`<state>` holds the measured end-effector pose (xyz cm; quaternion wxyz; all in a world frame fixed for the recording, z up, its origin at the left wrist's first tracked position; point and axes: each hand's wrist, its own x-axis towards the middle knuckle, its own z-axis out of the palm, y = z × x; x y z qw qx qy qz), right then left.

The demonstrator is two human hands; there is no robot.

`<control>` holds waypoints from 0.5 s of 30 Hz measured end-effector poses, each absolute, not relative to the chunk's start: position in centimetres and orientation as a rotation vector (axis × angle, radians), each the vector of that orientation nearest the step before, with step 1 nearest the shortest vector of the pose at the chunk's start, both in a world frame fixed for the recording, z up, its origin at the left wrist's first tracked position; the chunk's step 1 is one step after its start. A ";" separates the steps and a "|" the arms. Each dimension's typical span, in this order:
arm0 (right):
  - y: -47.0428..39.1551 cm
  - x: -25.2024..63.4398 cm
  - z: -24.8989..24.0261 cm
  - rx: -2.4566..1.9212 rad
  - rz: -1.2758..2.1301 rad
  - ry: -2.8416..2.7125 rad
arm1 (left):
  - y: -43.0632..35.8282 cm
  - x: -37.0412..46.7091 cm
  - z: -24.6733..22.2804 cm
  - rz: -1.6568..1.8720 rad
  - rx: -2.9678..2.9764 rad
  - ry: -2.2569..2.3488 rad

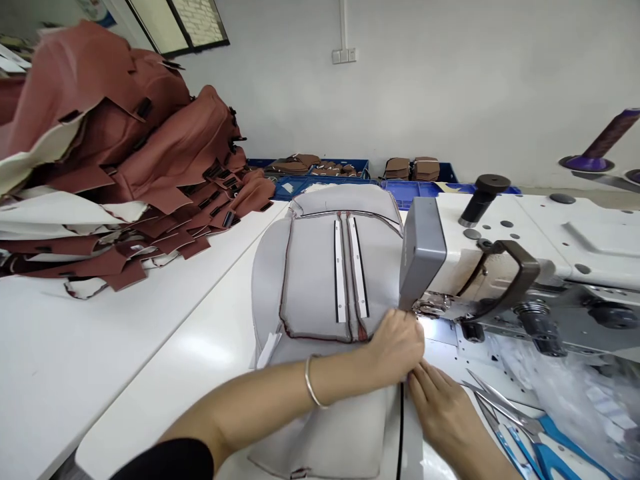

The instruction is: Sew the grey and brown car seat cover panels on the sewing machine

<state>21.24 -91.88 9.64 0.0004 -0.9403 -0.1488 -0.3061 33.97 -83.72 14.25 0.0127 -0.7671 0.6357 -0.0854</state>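
A grey sewn cover [315, 267], wrong side up with dark red seam edges and two white strips, lies on the white table beside a sewing machine [425, 253]. My left hand [397, 347], a bangle on its wrist, is curled at the cover's right edge just below the machine head; what its fingers grip is hidden. Right below it, my right hand [437, 400] has its fingers together on the edge of the grey material, near a black strip [401, 427]. The needle area is mostly hidden behind the left hand.
Brown-red covers [165, 147] are heaped on the left table. Scissors with blue handles [540, 433] and clear plastic [565, 387] lie right of my right hand. Blue crates [360, 167] with brown pieces stand at the back. A thread cone [610, 140] is at upper right.
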 end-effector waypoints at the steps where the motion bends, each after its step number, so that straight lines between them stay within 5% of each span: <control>1: -92.0 21.1 9.9 -2.955 -0.983 -0.460 | -82.6 34.3 14.8 -0.295 -2.393 1.965; 8: -90.5 19.4 14.2 -2.698 -0.703 -0.294 | -74.3 37.2 15.9 -0.338 -2.125 1.906; 15: -85.1 24.4 15.9 -2.825 -0.327 -0.271 | -78.2 38.9 21.8 0.165 -2.028 1.996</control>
